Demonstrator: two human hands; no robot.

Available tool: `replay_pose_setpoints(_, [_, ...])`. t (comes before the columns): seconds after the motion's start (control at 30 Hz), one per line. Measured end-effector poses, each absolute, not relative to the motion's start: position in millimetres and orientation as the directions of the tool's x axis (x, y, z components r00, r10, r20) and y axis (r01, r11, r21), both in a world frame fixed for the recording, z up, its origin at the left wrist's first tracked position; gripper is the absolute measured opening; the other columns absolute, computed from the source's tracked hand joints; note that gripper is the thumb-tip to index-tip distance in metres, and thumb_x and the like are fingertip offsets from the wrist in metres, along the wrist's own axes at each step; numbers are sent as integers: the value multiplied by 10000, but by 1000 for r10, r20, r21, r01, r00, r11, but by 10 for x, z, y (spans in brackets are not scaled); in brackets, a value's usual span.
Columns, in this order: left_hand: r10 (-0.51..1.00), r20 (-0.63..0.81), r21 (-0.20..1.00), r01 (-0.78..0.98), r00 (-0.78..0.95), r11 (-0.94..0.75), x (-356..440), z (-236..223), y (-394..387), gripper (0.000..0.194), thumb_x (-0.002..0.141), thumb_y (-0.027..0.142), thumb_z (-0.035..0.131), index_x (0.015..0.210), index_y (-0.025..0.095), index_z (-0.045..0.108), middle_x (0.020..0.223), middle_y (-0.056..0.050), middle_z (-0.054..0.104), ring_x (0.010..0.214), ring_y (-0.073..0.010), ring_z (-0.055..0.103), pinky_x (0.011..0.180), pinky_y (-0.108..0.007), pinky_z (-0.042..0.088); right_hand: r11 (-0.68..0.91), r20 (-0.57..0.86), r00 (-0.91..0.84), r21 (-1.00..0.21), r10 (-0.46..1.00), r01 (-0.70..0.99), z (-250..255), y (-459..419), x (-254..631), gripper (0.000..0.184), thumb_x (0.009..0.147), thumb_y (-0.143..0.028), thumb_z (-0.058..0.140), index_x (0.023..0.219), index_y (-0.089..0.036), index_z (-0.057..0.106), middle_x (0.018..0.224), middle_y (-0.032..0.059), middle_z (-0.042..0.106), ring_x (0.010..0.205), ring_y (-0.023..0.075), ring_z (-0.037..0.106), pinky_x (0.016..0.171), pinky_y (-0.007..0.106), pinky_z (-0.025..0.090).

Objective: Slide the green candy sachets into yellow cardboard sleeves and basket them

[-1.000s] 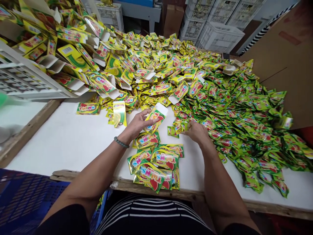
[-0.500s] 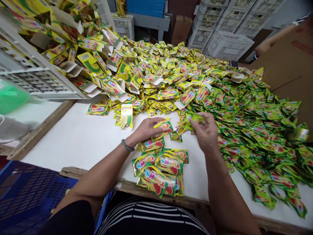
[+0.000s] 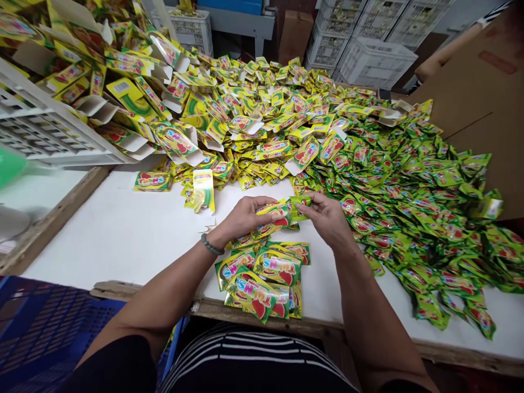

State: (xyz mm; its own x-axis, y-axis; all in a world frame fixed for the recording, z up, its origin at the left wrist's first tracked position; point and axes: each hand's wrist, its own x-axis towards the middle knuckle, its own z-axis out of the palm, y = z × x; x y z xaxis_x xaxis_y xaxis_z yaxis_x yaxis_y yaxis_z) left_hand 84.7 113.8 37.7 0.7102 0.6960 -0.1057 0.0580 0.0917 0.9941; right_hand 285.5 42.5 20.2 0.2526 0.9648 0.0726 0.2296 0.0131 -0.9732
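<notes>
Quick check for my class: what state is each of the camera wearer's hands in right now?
Left hand: closed, holding a watermelon-printed carton.
Right hand: closed, pinching a green sachet at the carton's end.

Stacked white crates (image 3: 325,49) stand beside an upright brown carton (image 3: 295,38), near a grey table (image 3: 239,24) behind.

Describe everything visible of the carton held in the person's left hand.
The carton is small and slim, apparently thin glossy card, printed yellow and green with red watermelon art. The left hand grips it, thumb across the printed face, covering much of it. It lies slantwise, its right end pointing toward the right hand. A green sachet pinched there meets that end; how far inside it is, if at all, cannot be told.
</notes>
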Motion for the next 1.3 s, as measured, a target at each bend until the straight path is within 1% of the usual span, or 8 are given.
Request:
replay_pose_setpoints(0.23, [704,-201,970,41,681,238,825,496,1136,395,631,352,854,972,172,766,964,-60,760,793,-171,679,733,-291,535,47,115,217,-954,969,296,275,411,2889,285,756,-495,706,786,-213,676,744,-2,626,692,161,557,653,305,465])
replay_pose_setpoints(0.43, [669,-122,989,150,733,16,810,422,1172,311,673,341,808,939,181,781,868,-33,754,769,-165,659,713,-269,513,73,131,75,-849,989,524,375,350,2851,188,805,-396,643,756,-217,674,720,6,597,702,169,533,662,306,428])
replay_pose_setpoints(0.67, [776,-247,955,8,581,298,838,416,1178,410,578,341,885,919,156,748,824,-31,743,677,-134,644,643,-257,504,-39,163,450,-913,878,407,113,462,2908,357,850,-519,573,985,-201,661,781,22,642,693,173,588,673,314,484])
replay_pose_setpoints(0.8, [774,-356,887,-70,524,456,818,411,1224,465,503,296,926,893,143,724,770,-31,743,622,-132,651,606,-254,514,-366,85,519,-611,851,702,-161,545,3001,404,836,-526,601,993,-161,678,944,118,664,946,271,608,852,388,482])
replay_pose_setpoints(0.9, [764,-382,870,-76,521,487,809,387,1252,460,504,272,928,893,141,720,759,-31,747,604,-128,653,598,-247,516,-366,69,449,-479,891,798,-304,614,2961,468,792,-544,658,1047,-153,681,1131,168,615,1119,307,546,938,400,448])
replay_pose_setpoints(1.1, [784,-343,900,-57,517,432,794,316,1271,418,544,282,903,892,144,718,775,-27,744,633,-131,657,603,-246,505,-338,-9,483,-727,875,598,-316,620,3052,439,707,-634,670,652,-209,577,652,12,583,667,194,551,695,354,468])
replay_pose_setpoints(1.2, [801,-303,935,-2,516,355,781,313,1261,400,581,325,889,898,141,728,791,-35,745,643,-128,648,617,-245,491,-193,8,540,-929,842,314,-197,563,3108,473,607,-584,768,836,-192,636,631,-19,595,627,185,575,633,346,490])
replay_pose_setpoints(1.3, [808,-254,964,71,532,256,781,341,1230,392,611,382,875,893,144,745,833,-43,751,686,-144,648,633,-253,482,-2,58,576,-995,815,103,-17,523,3001,502,635,-521,785,994,-194,656,765,16,683,704,200,648,639,356,539])
